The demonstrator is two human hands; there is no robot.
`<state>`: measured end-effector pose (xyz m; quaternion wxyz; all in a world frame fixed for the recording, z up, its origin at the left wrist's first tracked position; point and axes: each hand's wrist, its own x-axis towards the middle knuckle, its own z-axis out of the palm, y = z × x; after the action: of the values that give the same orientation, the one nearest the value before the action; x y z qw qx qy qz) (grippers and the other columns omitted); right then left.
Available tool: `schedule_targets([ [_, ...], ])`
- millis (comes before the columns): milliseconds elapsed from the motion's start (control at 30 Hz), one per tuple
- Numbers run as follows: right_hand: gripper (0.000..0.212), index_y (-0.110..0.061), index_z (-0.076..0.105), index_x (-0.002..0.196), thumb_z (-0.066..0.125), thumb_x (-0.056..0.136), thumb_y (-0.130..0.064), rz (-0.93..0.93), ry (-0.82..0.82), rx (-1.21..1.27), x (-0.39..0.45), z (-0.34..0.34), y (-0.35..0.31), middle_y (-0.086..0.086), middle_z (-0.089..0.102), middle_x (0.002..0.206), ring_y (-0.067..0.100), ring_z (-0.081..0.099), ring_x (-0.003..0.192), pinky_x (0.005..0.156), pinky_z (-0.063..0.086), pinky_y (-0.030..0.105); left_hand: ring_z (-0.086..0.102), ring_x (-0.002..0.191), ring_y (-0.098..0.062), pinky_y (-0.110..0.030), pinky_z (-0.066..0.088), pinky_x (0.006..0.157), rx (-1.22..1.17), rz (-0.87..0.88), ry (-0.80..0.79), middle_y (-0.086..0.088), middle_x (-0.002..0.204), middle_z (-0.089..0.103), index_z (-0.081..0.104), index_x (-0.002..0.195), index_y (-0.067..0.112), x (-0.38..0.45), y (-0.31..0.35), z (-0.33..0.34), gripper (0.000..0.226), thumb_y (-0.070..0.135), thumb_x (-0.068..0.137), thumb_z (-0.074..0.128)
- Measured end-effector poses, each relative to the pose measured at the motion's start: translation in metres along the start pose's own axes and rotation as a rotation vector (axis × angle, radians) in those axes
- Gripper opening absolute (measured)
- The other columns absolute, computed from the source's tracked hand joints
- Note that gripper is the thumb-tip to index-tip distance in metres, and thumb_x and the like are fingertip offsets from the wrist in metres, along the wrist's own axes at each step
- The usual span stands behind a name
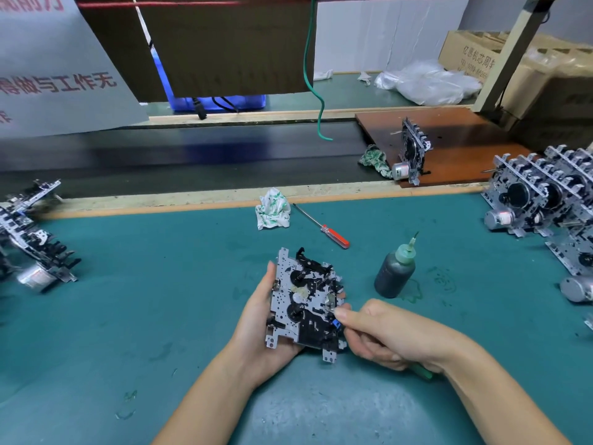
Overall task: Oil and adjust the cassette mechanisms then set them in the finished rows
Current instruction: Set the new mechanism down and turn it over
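A worker's left hand (256,319) cradles a cassette mechanism (305,300) from below at lower centre of the frame, thumb curled over its left edge, fingers wrapped round the underside & showing at the right edge. The right hand (385,332) pinches a thin tool w/ a green handle (422,371) between thumb & forefinger, its tip touching the right side of the mechanism; the other fingers are curled under. Both hands are held just above a teal work mat (160,300).

Right of the hands, a dark oil bottle (395,272) w/ a green nozzle stands upright on the mat. Above it, at centre, lies a red-handled screwdriver (324,227), and just left of that a crumpled white-green rag (272,213).

Rows of mechanisms (545,200) stand on edge at right of the frame; another group (32,232) sits at far left. One more mechanism (412,152) stands upright on a brown board (465,139) at upper right, a second rag (373,160) touching the board's left corner. A green wire (313,75) hangs at top centre; cardboard boxes (545,75) & plastic bags (426,81) fill the upper right corner.
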<state>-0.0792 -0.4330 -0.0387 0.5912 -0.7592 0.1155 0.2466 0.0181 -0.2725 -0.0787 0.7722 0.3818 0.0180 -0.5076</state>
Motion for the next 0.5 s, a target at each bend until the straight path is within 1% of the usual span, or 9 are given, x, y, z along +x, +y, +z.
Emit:
schedule_targets([
  [67,0.067,-0.019,0.049,0.038,0.036,0.100,-0.040,-0.016,-0.007,0.040,-0.001,0.000,0.001,-0.003,0.024,0.030,0.010,0.019,0.029,0.036,0.021,0.017,0.059,0.115,-0.037,-0.046,0.043,0.100,-0.017,0.013,-0.011,-0.024,0.128,0.058,0.066,0.118,0.004,-0.003,0.000,0.001,0.077,0.066,0.086,0.034],
  [133,0.060,-0.018,0.052,0.046,0.037,0.099,-0.040,-0.043,0.019,0.118,-0.002,-0.001,0.001,-0.003,0.024,0.030,0.010,0.016,0.029,0.037,0.018,0.015,0.058,0.116,-0.036,-0.047,0.042,0.100,-0.052,0.042,-0.020,-0.026,0.129,0.056,0.065,0.119,0.001,-0.005,-0.001,0.004,0.079,0.067,0.085,0.035],
  [233,0.047,-0.014,0.049,0.059,0.038,0.097,-0.038,-0.103,0.075,0.253,-0.006,-0.006,0.002,-0.002,0.022,0.032,0.009,0.011,0.029,0.037,0.014,0.011,0.059,0.114,-0.038,-0.049,0.050,0.094,-0.167,0.105,-0.010,-0.028,0.127,0.057,0.065,0.115,-0.004,-0.007,0.001,0.007,0.081,0.066,0.082,0.039],
  [300,0.037,-0.013,0.047,0.068,0.039,0.096,-0.035,-0.140,0.068,0.318,-0.007,-0.010,0.001,-0.001,0.024,0.035,0.008,0.010,0.030,0.037,0.015,0.009,0.059,0.113,-0.041,-0.051,0.047,0.097,-0.221,0.137,-0.018,-0.030,0.127,0.056,0.065,0.114,-0.007,-0.009,0.003,0.007,0.085,0.067,0.080,0.040],
  [333,0.035,-0.012,0.048,0.070,0.038,0.097,-0.033,-0.150,0.062,0.332,-0.007,-0.011,0.001,-0.001,0.026,0.036,0.008,0.012,0.029,0.036,0.016,0.008,0.058,0.114,-0.042,-0.053,0.043,0.100,-0.240,0.148,-0.019,-0.031,0.127,0.055,0.063,0.115,-0.008,-0.009,0.003,0.007,0.086,0.067,0.080,0.041],
  [400,0.036,-0.010,0.054,0.073,0.038,0.098,-0.030,-0.163,0.080,0.314,-0.005,-0.011,0.002,0.000,0.032,0.038,0.008,0.019,0.029,0.035,0.019,0.010,0.059,0.113,-0.043,-0.051,0.041,0.098,-0.264,0.168,-0.014,-0.031,0.127,0.055,0.064,0.114,-0.008,-0.009,0.003,0.007,0.085,0.066,0.080,0.041],
  [500,0.039,-0.009,0.062,0.075,0.038,0.100,-0.028,-0.198,0.175,0.285,0.000,-0.008,0.004,0.001,0.039,0.041,0.009,0.028,0.031,0.034,0.023,0.014,0.058,0.113,-0.043,-0.053,0.047,0.093,-0.265,0.191,-0.025,-0.030,0.128,0.054,0.064,0.114,-0.006,-0.007,0.002,0.008,0.082,0.065,0.083,0.036],
])
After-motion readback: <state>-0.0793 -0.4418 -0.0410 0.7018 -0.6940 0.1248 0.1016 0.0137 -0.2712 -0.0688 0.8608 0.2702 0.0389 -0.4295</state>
